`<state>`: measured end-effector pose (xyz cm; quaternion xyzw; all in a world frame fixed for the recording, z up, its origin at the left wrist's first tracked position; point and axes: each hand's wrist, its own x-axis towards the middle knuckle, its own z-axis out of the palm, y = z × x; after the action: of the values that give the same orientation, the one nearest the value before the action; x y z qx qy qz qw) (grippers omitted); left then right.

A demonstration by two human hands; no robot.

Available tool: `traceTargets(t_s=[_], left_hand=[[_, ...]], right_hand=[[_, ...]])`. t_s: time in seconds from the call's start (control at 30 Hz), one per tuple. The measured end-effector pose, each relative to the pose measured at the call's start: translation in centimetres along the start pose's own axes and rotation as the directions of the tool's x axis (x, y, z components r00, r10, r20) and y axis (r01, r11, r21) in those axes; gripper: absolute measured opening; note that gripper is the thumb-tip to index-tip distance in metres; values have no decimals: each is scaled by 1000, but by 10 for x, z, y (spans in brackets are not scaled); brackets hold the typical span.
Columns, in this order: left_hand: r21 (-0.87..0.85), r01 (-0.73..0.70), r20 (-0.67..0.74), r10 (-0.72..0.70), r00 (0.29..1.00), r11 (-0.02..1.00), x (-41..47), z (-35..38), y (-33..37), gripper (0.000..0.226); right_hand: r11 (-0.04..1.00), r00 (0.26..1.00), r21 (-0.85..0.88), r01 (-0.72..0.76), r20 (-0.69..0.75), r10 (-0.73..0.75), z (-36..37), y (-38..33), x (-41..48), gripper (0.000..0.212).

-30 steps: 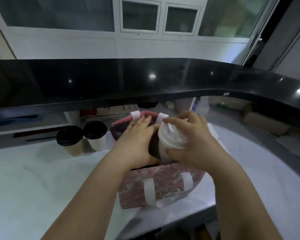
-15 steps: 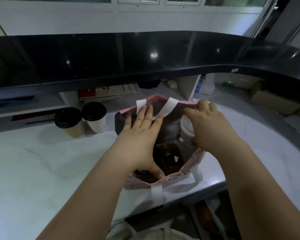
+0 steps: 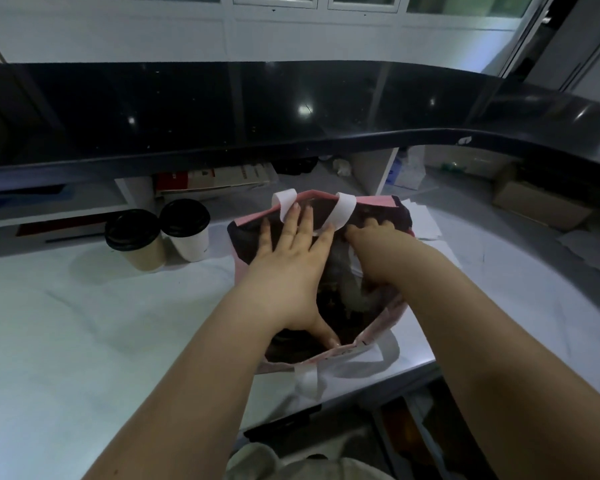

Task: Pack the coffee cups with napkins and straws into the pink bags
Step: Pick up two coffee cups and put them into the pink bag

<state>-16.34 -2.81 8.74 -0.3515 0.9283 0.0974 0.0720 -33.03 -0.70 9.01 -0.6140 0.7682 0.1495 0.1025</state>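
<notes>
A café service counter: raised black bar top (image 3: 291, 109) over a white worktop (image 3: 66, 323) holding lidded takeaway cups (image 3: 184, 230).

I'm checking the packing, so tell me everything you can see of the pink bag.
The pink bag stands on the white counter near its front edge, mouth spread wide. Its outside is pink, its lining dark, with flat white strap handles; the near one flops outward. The left hand spreads it, straight fingers on the far inner wall, thumb at the near rim. The right hand reaches inside.
</notes>
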Motion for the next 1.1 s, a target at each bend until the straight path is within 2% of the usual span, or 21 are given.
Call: traceTargets(t_s=[0.07, 0.5, 0.67, 0.87, 0.97, 1.03, 1.1], left_hand=[[5, 2, 8, -2, 1000, 1000, 1, 0, 0, 154], [-19, 22, -156, -24, 987, 1000, -3, 5, -16, 147], [-27, 33, -122, -36, 992, 999, -7, 11, -14, 149], [-17, 23, -91, -25, 996, 1000, -11, 19, -11, 148], [-60, 7, -119, -14, 993, 998, -13, 17, -12, 136], [-98, 2, -179, -20, 984, 995, -14, 11, -12, 118], [-145, 9, -256, -47, 965, 989, -15, 3, -12, 94]], right_hand=[[999, 1000, 33, 30, 6, -30, 10, 1, 3, 98], [985, 984, 36, 169, -71, -166, 70, 10, -8, 100], [963, 966, 81, 257, -41, -255, 92, 11, -5, 101], [953, 961, 132, 273, -1, -275, 100, 13, 3, 103], [957, 963, 156, 245, 79, -259, 95, 11, 4, 100], [953, 955, 189, 236, 136, -263, 81, 13, 2, 95], [938, 952, 239, 250, 114, -283, 60, 13, -3, 90]])
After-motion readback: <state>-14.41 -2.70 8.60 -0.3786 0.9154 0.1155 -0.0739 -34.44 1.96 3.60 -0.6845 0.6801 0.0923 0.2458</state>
